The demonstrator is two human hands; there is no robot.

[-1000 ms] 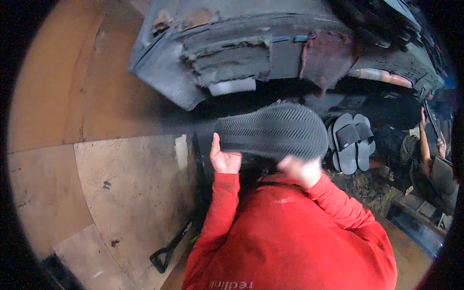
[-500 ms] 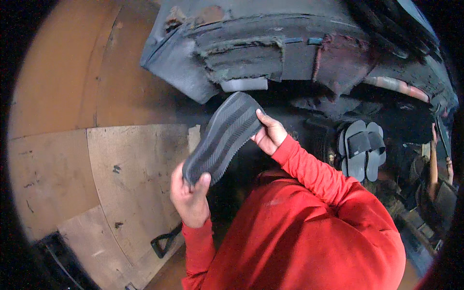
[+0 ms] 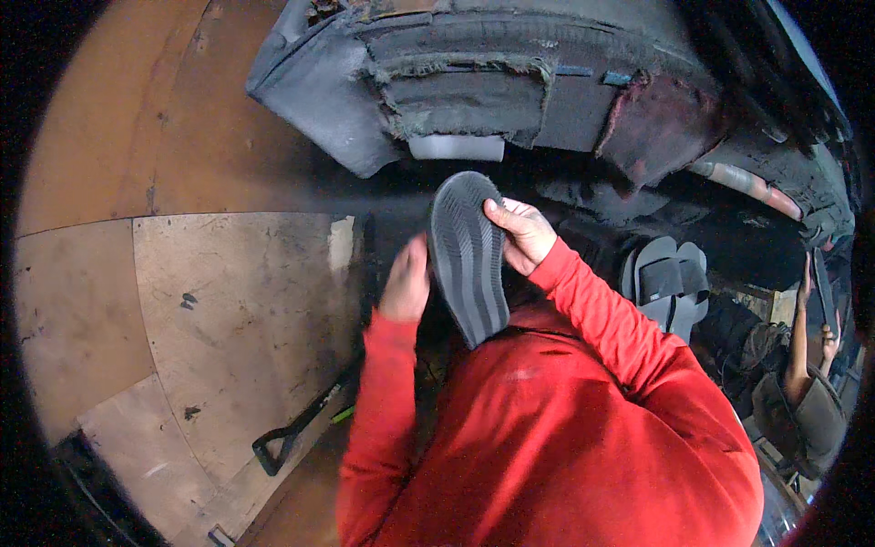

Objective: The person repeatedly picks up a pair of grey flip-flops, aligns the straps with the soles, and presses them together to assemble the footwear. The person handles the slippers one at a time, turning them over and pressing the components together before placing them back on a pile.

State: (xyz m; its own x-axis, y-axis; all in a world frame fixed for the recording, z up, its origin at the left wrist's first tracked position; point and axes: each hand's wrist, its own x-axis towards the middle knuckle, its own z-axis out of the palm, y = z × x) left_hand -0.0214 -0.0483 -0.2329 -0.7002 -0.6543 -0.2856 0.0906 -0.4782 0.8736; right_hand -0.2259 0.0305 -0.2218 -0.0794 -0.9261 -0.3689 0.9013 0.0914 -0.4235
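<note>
A dark grey sandal sole (image 3: 465, 255) with wavy ribbed bands stands almost upright before my body, its patterned face toward me. Whether a strap is on its other side is hidden. My right hand (image 3: 524, 235) grips its upper right edge, thumb on the ribbed face and fingers behind. Close to the left edge is my left hand (image 3: 406, 281), blurred by motion, with fingers pointing up. I cannot tell whether it touches the sole. Grey slide sandals (image 3: 670, 283) with dark straps stand grouped to the right of my right forearm.
A worn, dark, cloth-covered bench (image 3: 474, 100) with frayed patches spans the far side. Wooden boards (image 3: 246, 310) lie at left, a black loop handle (image 3: 272, 451) by their near edge. Far right, another person's arms (image 3: 798, 337) hold a long dark thing.
The sole has swung from a slant to nearly upright, its lower end coming toward my body. My left hand has let go of that end and moved up beside the left edge.
</note>
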